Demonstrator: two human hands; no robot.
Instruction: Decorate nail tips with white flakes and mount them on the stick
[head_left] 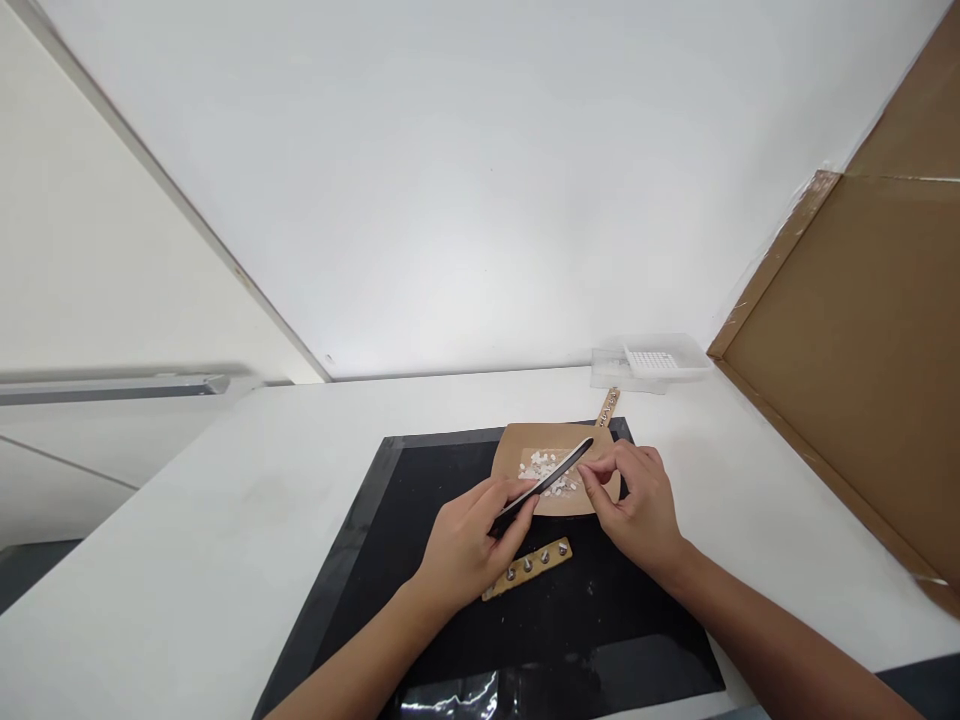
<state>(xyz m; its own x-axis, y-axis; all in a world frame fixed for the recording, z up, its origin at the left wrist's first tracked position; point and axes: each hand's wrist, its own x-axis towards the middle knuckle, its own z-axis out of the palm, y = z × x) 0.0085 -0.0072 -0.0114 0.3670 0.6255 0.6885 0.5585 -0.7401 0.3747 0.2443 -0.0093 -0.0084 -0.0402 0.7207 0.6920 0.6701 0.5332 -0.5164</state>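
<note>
My left hand (476, 530) is closed around a long, narrow black strip with a pale edge (571, 457), which slants up to the right. Beside its far end, my right hand (634, 500) has thumb and forefinger pinched together; whatever is between them is too small to make out. Under both hands' fingertips lies a brown sheet or shallow tray (517, 440) with many small white pieces (540, 468) heaped on it. Nearer to me, a wooden strip with several metal studs (536, 565) lies partly behind my left hand.
A black mat (450, 620) covers the middle of the white table (187, 560). Another studded wooden strip (608, 407) lies beyond the brown sheet. Clear plastic trays (679, 358), one with rows of small white pieces, stand by the back wall. Brown cardboard (862, 380) rises along the right.
</note>
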